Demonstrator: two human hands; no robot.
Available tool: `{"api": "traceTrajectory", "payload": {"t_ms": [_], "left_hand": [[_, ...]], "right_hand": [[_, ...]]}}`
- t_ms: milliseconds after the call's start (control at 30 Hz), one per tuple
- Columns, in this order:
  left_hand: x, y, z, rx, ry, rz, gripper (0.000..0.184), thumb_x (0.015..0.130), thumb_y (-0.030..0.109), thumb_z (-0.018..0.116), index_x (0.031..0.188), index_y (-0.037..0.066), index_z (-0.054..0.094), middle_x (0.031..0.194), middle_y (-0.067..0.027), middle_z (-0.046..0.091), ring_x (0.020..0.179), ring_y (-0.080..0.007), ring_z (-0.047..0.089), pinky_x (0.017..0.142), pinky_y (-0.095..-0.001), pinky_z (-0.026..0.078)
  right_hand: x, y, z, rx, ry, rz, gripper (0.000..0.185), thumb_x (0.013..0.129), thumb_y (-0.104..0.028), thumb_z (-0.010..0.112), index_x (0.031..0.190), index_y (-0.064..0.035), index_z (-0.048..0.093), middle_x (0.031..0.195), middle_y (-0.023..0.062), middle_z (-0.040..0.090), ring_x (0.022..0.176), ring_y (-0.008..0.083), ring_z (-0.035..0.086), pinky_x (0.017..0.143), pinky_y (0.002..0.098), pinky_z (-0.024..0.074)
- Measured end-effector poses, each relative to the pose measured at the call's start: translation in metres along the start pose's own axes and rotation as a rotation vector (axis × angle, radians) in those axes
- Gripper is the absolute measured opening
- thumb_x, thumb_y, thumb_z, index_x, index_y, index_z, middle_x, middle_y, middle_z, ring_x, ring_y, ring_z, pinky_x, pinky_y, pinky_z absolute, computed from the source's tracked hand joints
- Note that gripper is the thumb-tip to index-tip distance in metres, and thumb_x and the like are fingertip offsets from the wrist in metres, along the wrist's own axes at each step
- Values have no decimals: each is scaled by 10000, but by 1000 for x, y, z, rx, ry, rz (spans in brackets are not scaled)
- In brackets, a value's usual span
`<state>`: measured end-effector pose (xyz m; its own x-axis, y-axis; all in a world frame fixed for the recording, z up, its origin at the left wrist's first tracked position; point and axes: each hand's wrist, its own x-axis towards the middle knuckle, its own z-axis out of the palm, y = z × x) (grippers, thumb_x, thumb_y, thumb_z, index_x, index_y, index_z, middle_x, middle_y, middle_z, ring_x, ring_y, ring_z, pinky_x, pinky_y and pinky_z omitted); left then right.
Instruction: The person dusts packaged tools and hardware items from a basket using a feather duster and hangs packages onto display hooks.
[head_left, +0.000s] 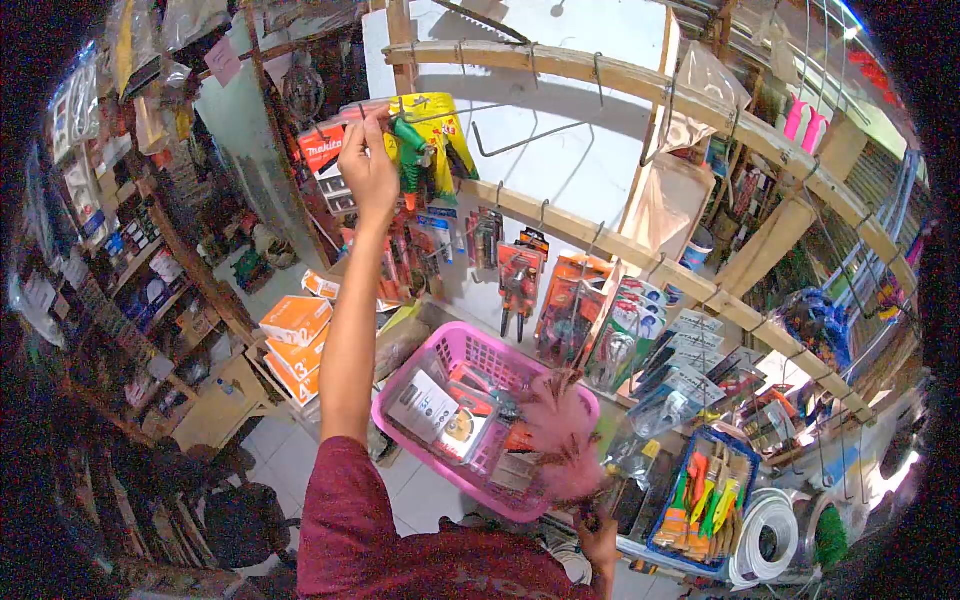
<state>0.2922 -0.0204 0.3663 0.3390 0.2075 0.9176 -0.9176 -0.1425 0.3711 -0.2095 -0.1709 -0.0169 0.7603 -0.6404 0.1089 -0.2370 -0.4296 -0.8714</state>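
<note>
My left hand (368,175) is raised at the upper left with its fingers closed at the top of the hanging packs; what they pinch is too small to tell. Beside it hang a red Makita pack (320,146) and a yellow pack (450,135) with a green-handled tool (412,150). Low on the right, my right hand (600,540) is closed round the lower end of a pink feather duster (563,440). The duster's fluffy head covers the right side of a pink basket (385,405), which holds a white pack (422,406) and other packaged goods.
Wooden rails (620,75) with metal hooks cross above the basket. Carded tools (520,275) hang behind it. A blue basket of brushes (705,500) and a white coil (765,535) are at the lower right. Orange boxes (297,345) stand left; shelves line the far left.
</note>
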Motion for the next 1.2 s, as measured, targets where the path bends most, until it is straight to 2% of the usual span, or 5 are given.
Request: {"api": "traceTrajectory", "payload": {"t_ms": [100,333,667,833,1200], "left_hand": [[4,-10,-7,-116,-12,21,287,945,145,407,1008,-31,625,876,-84,614,814,-140,553,749,-263,420],[73,-32,-29,-379,-38,-54,274,928,103,411,1082,-36,590,981,-109,640,911,-162,609,810,-286,473],[161,-91,5,906,-1088,-183,484,741,350,682,1053,-14,616,997,-176,646,913,-279,631,794,-380,489],[177,-112,26,814,-1369,-438,563,713,464,688,1008,-13,637,939,-147,655,755,-276,641,676,-423,518],[179,-117,38,932,-1297,-50,442,723,429,630,870,14,680,840,-115,677,764,-246,625,707,-391,489]], "right_hand": [[5,-10,-8,-35,-40,3,204,754,-99,652,925,2,604,645,73,560,549,123,436,505,292,373],[14,-30,-19,-17,-42,4,149,733,-89,649,810,6,565,559,69,491,502,136,390,484,309,349],[-4,7,0,-33,75,122,163,691,-81,635,699,8,499,552,73,427,522,136,389,493,312,344],[-18,-3,11,193,133,322,167,685,-87,642,691,6,504,569,51,449,537,133,407,503,309,359],[-35,-18,34,-57,76,304,227,677,-116,683,744,-30,483,620,37,467,570,157,424,544,314,388]]}}
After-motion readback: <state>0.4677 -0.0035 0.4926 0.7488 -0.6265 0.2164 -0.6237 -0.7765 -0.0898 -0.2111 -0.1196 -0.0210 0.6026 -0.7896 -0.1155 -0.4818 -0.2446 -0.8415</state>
